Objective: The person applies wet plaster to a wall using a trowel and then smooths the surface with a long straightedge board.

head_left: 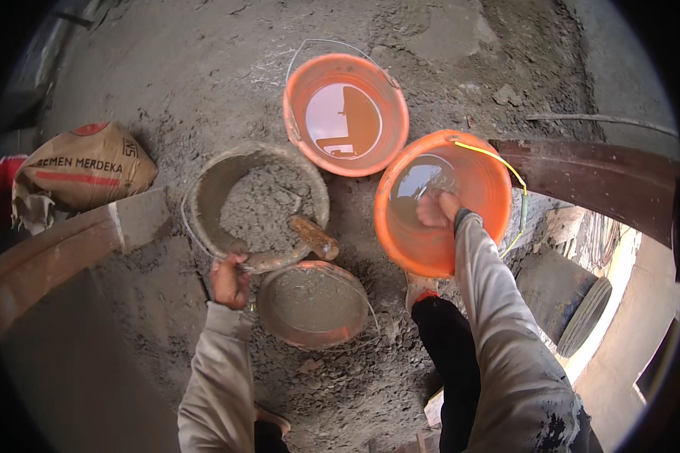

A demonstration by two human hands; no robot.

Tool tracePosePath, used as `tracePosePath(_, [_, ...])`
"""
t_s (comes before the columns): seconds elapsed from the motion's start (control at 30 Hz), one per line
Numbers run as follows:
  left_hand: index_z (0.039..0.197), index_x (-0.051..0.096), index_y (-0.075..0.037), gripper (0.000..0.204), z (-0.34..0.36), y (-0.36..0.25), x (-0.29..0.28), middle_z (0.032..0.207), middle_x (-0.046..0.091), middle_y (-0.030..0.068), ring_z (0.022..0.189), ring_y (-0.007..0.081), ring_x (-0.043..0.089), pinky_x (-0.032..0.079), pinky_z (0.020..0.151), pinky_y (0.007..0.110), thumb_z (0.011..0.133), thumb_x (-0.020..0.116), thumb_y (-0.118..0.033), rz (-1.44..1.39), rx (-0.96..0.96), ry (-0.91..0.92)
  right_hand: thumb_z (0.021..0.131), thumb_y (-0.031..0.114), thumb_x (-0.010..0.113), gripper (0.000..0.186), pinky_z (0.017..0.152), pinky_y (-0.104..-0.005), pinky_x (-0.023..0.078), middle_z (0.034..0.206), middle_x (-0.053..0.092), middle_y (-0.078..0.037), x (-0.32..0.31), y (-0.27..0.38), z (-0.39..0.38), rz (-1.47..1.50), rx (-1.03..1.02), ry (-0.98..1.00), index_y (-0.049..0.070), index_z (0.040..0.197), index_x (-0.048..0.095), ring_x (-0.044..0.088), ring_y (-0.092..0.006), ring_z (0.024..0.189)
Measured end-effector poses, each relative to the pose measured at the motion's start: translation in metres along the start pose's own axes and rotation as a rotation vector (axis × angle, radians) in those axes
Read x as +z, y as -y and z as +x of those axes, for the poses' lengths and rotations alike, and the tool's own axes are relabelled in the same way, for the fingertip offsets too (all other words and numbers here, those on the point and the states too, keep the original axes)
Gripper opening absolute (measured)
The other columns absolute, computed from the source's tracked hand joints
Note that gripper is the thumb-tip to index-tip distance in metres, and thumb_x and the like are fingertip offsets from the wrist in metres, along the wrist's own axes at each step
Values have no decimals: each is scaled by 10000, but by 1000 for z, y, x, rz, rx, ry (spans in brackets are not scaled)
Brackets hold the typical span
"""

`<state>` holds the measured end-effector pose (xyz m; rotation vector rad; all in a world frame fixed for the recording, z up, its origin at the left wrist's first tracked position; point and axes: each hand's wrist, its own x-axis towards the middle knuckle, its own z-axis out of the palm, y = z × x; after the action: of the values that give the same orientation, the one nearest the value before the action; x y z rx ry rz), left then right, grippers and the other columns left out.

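Observation:
A bucket of wet grey mortar stands left of centre, and my left hand is closed on its near rim. Across that rim leans a trowel's wooden handle; the blade is mostly buried in the mortar. My right hand reaches down into an orange bucket with shallow murky water at the bottom. Its fingers are blurred and partly hidden near the water, so whether they hold anything does not show. A smaller bucket of greyish wet slurry sits just in front of the mortar bucket.
Behind stands another orange bucket holding brownish water. A paper cement bag lies at the left beside a curved wooden board. At the right are a dark reddish beam and a dark cylinder. The ground is rough and muddy.

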<state>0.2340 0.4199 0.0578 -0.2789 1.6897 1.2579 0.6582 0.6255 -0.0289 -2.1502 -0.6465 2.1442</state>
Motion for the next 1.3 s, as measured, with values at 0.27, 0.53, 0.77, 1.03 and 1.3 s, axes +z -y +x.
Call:
tracePosePath(0.27, [946, 527, -8, 270, -59, 26, 90, 830, 580, 62, 764, 154, 564, 474, 635, 295, 718, 643, -97, 414, 601, -473, 893, 204, 514, 438, 852, -316, 452, 1150, 529, -160, 166, 51, -214, -16, -465, 619, 24, 1272, 390, 521, -207, 1056])
tracePosePath(0.53, [999, 545, -30, 241, -54, -29, 107, 928, 600, 76, 828, 176, 588, 477, 691, 298, 805, 593, -166, 104, 29, 101, 824, 112, 600, 136, 588, -222, 417, 739, 521, -7, -34, -41, -151, -281, -826, -557, 29, 880, 507, 482, -85, 662])
tracePosePath(0.77, [1033, 534, -39, 255, -66, -20, 92, 940, 604, 89, 812, 190, 595, 494, 686, 305, 852, 535, -218, -40, -190, 16, 717, 166, 724, 356, 685, -308, 481, 846, 572, -77, -61, -46, -149, 474, -304, -358, -1, 962, 526, 565, -191, 740])
tracePosePath(1.03, [978, 548, -51, 231, -77, -31, 111, 814, 599, 45, 709, 130, 581, 499, 626, 265, 861, 537, -250, 23, -188, 74, 696, -17, 502, 279, 736, -319, 484, 919, 585, -79, -67, -69, -199, 498, -541, -330, -21, 971, 547, 576, -177, 814])
tracePosePath(1.3, [750, 559, -82, 253, -78, -18, 150, 597, 522, -13, 457, 82, 455, 363, 396, 216, 855, 561, -312, 164, -185, 65, 692, 32, 513, 301, 729, -284, 444, 875, 586, -78, 44, 38, -351, 164, -798, -552, -51, 980, 547, 544, -146, 772])
